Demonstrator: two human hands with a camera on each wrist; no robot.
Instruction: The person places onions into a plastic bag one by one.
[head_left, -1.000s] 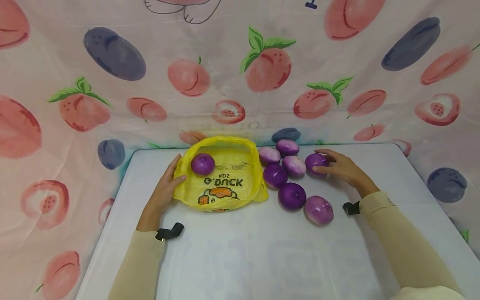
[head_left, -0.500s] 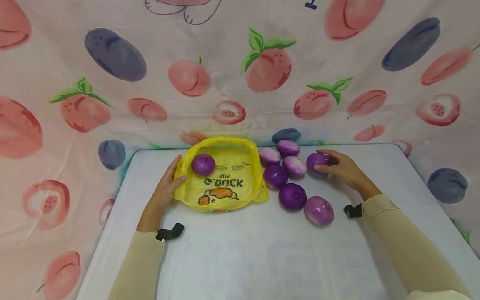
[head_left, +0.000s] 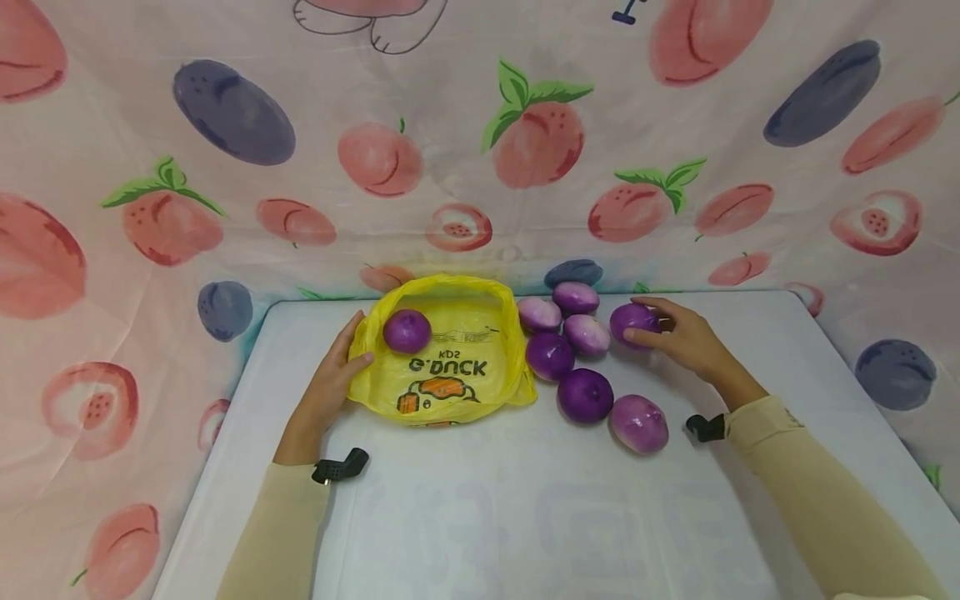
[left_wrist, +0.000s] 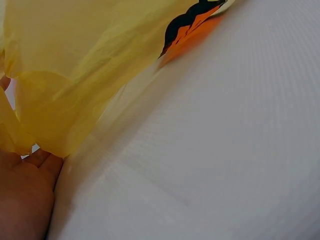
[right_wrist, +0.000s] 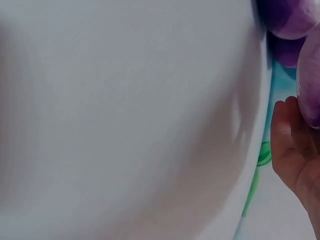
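A yellow plastic bag [head_left: 480, 379] with duck print lies with its mouth spread wide on the table's left half. One purple onion [head_left: 407, 332] sits inside, near the bag's left wall. My left hand [head_left: 330, 379] holds the left side of the rim, thumb over the edge and fingers outside; the left wrist view shows fingers against the yellow plastic [left_wrist: 65, 110]. To the right of the bag, my right hand [head_left: 690, 337] grips a purple onion [head_left: 630, 323] between thumb and fingers. The right wrist view catches only part of that onion [right_wrist: 311, 80].
Several purple onions cluster between the bag and my right hand, among them a dark one [head_left: 585, 396] and a paler one [head_left: 639, 423] nearest me. A white-covered table [head_left: 487, 517] extends toward me. Behind it hangs a fruit-printed cloth [head_left: 465, 108].
My right hand has shifted only slightly with the onion in its grip. The left hand, the bag and the other onions stay where they were.
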